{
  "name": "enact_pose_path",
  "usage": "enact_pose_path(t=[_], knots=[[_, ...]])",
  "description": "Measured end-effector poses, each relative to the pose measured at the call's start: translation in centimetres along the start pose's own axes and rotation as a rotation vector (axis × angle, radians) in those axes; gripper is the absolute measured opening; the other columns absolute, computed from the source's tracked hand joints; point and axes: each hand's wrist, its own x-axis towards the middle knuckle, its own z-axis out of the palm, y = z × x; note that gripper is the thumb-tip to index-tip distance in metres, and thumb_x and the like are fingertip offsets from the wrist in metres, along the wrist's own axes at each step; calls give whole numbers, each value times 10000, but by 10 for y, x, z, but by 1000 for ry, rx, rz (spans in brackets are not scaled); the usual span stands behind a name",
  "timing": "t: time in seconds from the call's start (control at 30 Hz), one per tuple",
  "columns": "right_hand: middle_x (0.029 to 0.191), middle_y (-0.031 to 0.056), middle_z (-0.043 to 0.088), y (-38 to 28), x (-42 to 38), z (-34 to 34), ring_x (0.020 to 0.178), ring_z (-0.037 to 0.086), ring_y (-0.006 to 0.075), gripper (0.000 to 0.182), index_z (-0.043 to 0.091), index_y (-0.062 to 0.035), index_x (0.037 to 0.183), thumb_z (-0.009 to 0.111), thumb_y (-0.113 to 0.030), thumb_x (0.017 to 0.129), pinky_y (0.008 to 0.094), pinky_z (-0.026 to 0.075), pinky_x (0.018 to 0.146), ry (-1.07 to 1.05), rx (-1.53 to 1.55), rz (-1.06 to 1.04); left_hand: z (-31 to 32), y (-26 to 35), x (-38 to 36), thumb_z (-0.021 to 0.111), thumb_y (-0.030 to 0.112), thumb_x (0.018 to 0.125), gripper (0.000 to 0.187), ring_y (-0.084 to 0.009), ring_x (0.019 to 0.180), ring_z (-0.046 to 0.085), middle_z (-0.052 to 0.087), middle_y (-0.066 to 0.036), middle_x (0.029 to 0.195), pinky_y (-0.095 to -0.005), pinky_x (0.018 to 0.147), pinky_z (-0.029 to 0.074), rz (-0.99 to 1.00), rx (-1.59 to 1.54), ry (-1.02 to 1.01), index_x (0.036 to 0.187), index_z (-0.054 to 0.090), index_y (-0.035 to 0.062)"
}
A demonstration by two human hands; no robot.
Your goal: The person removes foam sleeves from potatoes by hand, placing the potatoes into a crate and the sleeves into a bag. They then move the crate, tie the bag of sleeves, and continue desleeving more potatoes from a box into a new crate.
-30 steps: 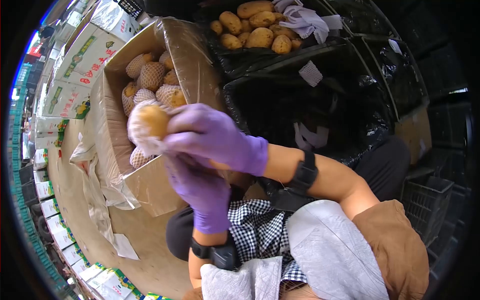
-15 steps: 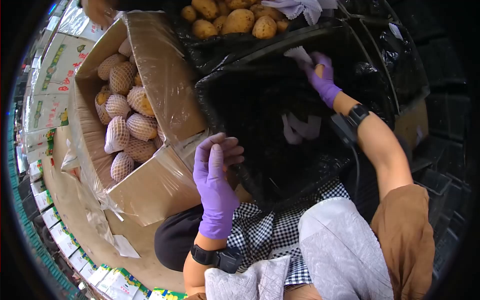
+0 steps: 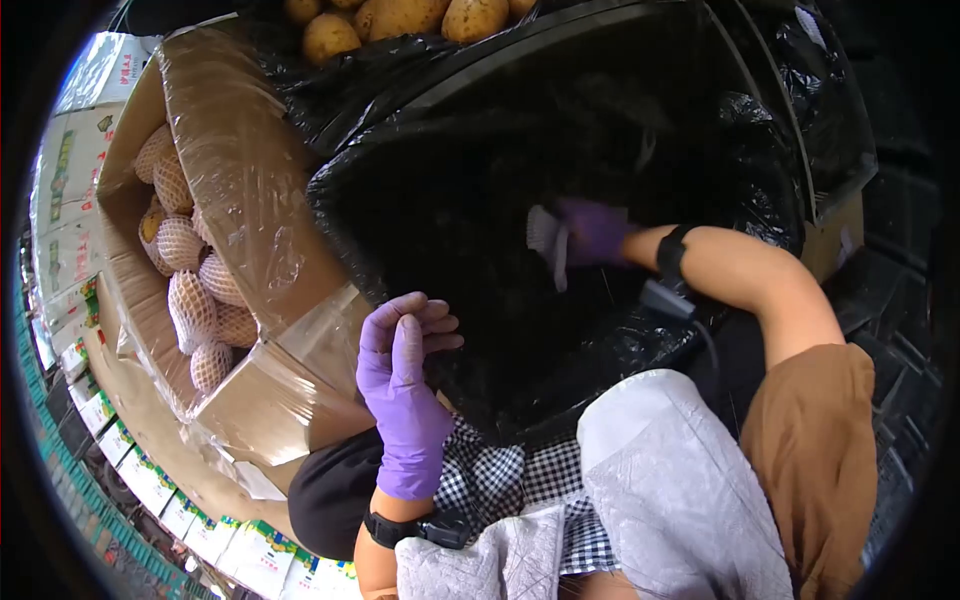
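My right hand (image 3: pixel 597 232), in a purple glove and smeared by motion, is down inside the box lined with black plastic (image 3: pixel 450 180). White foam net sleeves (image 3: pixel 545 235) show at its fingers, which seem closed on them. My left hand (image 3: pixel 405 390), gloved too, hovers over the near left edge of that lined box. Its fingers are half bent, apart from the thumb, and nothing is in them. To its left, a cardboard box (image 3: pixel 290 385) holds several potatoes in foam nets (image 3: pixel 192 305).
Bare potatoes (image 3: pixel 400 18) lie on black plastic at the far side. Another plastic-lined box (image 3: pixel 825 110) stands at the right. Printed white cartons (image 3: pixel 75 150) line the left, and cardboard (image 3: pixel 140 400) covers the floor there. A grey cloth (image 3: pixel 680 460) lies over my lap.
My right hand has moved from the lined box's far side toward its middle, where loose foam nets lay. The view has shifted, and the far potatoes show less. My left hand keeps its pose.
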Motion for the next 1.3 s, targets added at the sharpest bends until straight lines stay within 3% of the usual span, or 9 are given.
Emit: enact_pose_path(t=[0.2, 0.33, 0.37, 0.47, 0.57, 0.67, 0.77, 0.87, 1.3], knots=[[999, 201, 655, 23, -13, -78, 945, 654, 339, 461, 556, -23, 1163, 695, -177, 752, 390, 523, 813, 209, 271, -128, 4, -7, 0, 524, 82, 952, 265, -221, 998, 637, 646, -140, 1082, -359, 852, 544, -73, 63, -157, 1201, 558, -1], [1130, 183, 595, -108, -68, -59, 1060, 605, 305, 533, 513, -25, 1205, 724, -166, 736, 360, 482, 905, 53, 408, -436, 22, -9, -8, 868, 127, 660, 1104, -233, 1415, 215, 212, -98, 1532, -420, 1146, 247, -147, 60, -330, 1507, 161, 82], [1207, 181, 571, -121, -71, -48, 1145, 569, 298, 591, 476, -20, 1269, 722, -197, 761, 356, 458, 965, -93, 593, -681, 21, -24, -2, 833, 99, 699, 1017, -229, 1396, 259, 236, -100, 1521, -384, 1143, 254, -4, 121, -339, 1494, 200, 94], [1232, 189, 588, -110, -42, -70, 1124, 594, 251, 519, 473, 32, 1271, 674, -114, 815, 361, 489, 973, -868, 1021, -115, 10, -27, -6, 623, -97, 770, 525, -212, 1251, 460, 422, -91, 1380, -333, 1052, 383, -122, 130, -177, 1259, 522, 67], [1099, 139, 636, -23, 0, -30, 998, 632, 247, 449, 531, -45, 1260, 641, -133, 834, 379, 525, 879, -337, 363, -39, 13, -23, -7, 588, -153, 681, 435, -207, 1083, 574, 534, -98, 1216, -307, 921, 479, 139, 405, -266, 1056, 631, 63], [999, 193, 644, 17, -5, 30, 895, 656, 322, 431, 559, -90, 1239, 610, -175, 821, 436, 539, 787, 206, -497, -680, 10, -22, -4, 768, 4, 571, 467, -210, 1039, 600, 601, -66, 1136, -334, 812, 491, 113, 576, -501, 1011, 657, 115], [1030, 204, 636, 26, 0, 100, 932, 633, 379, 411, 581, -105, 1218, 576, -181, 814, 467, 528, 803, 310, -161, -515, 12, -18, -6, 798, 103, 535, 520, -240, 1134, 544, 602, -10, 1158, -399, 839, 392, 202, 924, -579, 1027, 647, 183], [1051, 196, 638, -16, 4, 51, 945, 632, 381, 345, 620, -90, 1152, 548, -137, 817, 459, 528, 791, -209, -80, -743, 15, -18, -6, 775, 121, 573, 496, -251, 1158, 530, 598, 2, 1203, -408, 847, 374, 306, 1066, -641, 1043, 637, 198], [1097, 176, 652, -81, 14, 77, 935, 670, 347, 334, 673, -129, 1078, 546, -334, 847, 469, 536, 759, -342, -360, -447, 18, -13, -7, 702, 143, 680, 390, -258, 1171, 517, 581, 8, 1181, -439, 808, 424, 322, 1116, -740, 1053, 607, 207]])
